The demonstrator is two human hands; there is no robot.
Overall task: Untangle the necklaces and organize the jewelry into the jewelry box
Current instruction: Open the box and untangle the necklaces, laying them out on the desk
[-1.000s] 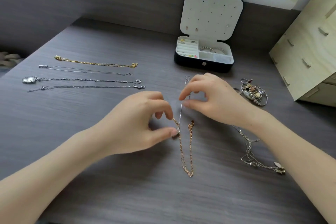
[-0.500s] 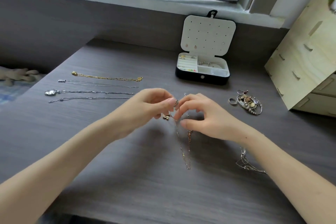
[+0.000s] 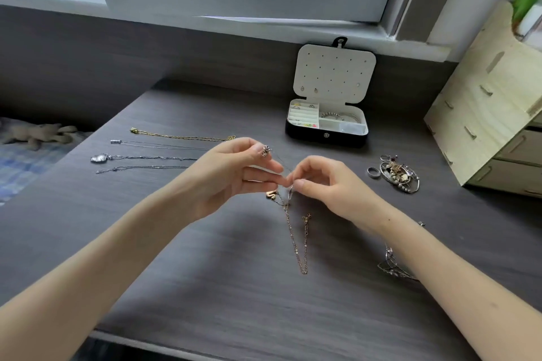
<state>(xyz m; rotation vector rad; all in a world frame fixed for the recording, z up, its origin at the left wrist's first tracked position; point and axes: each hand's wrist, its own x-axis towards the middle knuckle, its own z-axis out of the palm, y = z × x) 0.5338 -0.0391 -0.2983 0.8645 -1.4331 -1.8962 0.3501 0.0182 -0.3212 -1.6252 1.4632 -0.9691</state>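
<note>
Nearest to me, a thin rose-gold chain necklace [image 3: 296,240] hangs from my fingers, and its loop trails down onto the dark grey wood-grain desk [image 3: 234,302]. A small tangle of silver chain [image 3: 391,265] lies near my right forearm, waiting its turn. Just above the desk, my right hand [image 3: 325,184] pinches thumb against forefinger on the knot where the rose-gold chain crosses a fine silver chain [image 3: 281,162]. My left hand [image 3: 231,176] has thumb and forefinger closed on the silver chain's little pendant end, lifted up and to the left, with its other fingers spread out towards the knot. So I judge that I am in the middle of the untangling step, parting these two chains. The next move calls for a gentle, steady pull apart, easing the silver strand through rather than tugging, since links this fine could tighten or snap. Farther left, four straightened necklaces [image 3: 152,152] lie in parallel rows, already sorted. Far right sits a heap of rings and bangles [image 3: 396,174]. At the far edge the black jewelry box with a white lining [image 3: 327,138] stands open, its compartments partly filled.
</note>
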